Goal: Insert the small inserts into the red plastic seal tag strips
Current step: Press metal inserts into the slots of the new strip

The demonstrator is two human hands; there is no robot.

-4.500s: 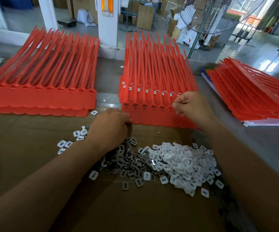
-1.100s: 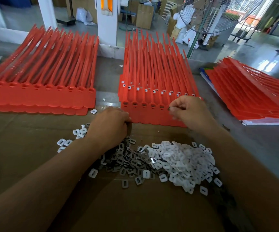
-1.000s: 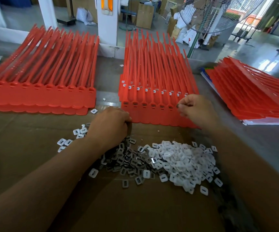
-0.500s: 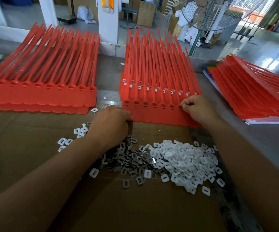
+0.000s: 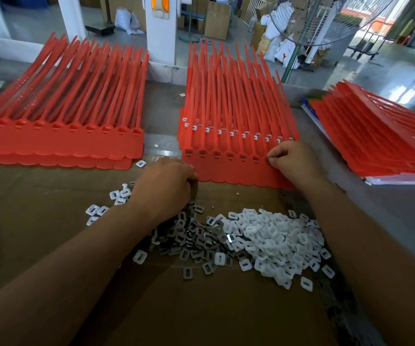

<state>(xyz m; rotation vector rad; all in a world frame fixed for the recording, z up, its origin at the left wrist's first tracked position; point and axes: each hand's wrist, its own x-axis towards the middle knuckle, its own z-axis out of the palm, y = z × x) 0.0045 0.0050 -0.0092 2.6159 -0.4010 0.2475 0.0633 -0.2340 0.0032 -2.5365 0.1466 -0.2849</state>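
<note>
**Pressing an insert into the top strip**

The cardboard-covered counter point(image 5: 39, 216) is carrying three stacks of red seal tag strips. The middle stack point(image 5: 233, 108) is being worked, with a second stack point(image 5: 59, 116) to its left and a third stack point(image 5: 376, 136) to its right. The pile of small inserts point(image 5: 263, 236) is lying just in front of the middle stack. The insertion step looks under way. At the middle stack's front right, the right hand point(image 5: 292, 161) is keeping its grip closed, thumb and forefinger pinching what is probably a small insert against a socket. Next, it is likely needing a firm press, then a fresh insert. The left hand point(image 5: 164, 186) is resting knuckles-up at the middle stack's front left corner, fingers curled under. Whether its grip is holding anything cannot be told.
</note>
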